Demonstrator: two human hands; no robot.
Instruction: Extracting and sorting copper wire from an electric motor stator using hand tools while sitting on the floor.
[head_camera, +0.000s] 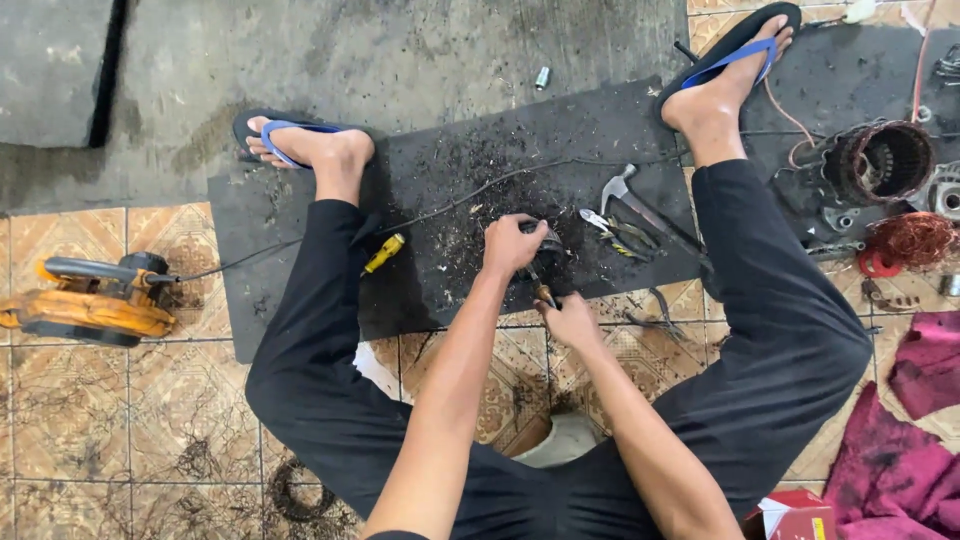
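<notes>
A single head-worn camera looks steeply down, close above the seated person's lap and floor.

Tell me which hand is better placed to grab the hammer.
Probably right. The right hand, gripping a small tool, sits on the hammer's side; the left hand rests on the dark part, farther off.

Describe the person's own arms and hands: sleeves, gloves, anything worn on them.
Both arms are bare from the elbow down, with no sleeves in view. The left hand and right hand wear no gloves; no watch, ring or band shows on either. The forearms are slim and uncovered. Dark trousers and blue-strapped flip-flops are worn lower down.
</notes>
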